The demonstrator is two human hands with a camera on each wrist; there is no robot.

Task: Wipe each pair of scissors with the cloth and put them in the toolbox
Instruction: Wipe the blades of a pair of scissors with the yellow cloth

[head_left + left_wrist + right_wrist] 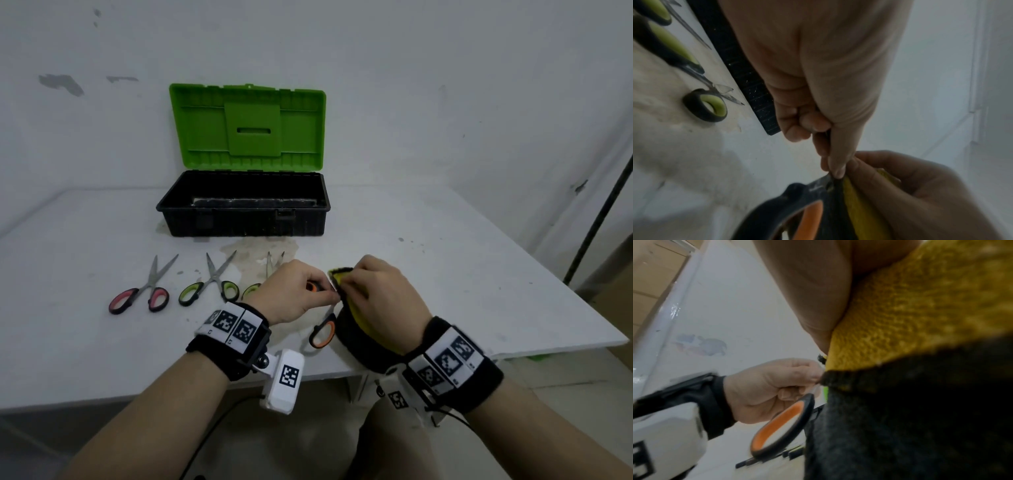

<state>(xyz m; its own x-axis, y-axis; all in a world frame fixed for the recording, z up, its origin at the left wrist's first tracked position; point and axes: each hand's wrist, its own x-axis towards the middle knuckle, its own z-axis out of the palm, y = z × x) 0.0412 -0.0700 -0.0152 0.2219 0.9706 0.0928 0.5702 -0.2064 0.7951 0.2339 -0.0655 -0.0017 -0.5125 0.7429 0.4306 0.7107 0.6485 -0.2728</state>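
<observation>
Left hand fingers curled round the orange-handled scissors, gripping near the pivot; one orange loop hangs below the hand, the other peeks out above the knuckles. Right hand pinches the yellow-and-black cloth folded over the blades, fingertips touching the left thumb. Cloth drapes down under the right palm toward the right wrist. Blades are hidden inside the cloth.

Both hands meet just above the table near its front edge. Beside the left hand: green-handled scissors partly hidden behind it, then another green-handled pair, then a pink-handled pair farthest out. Toolbox sits beyond the left hand, green lid up.
</observation>
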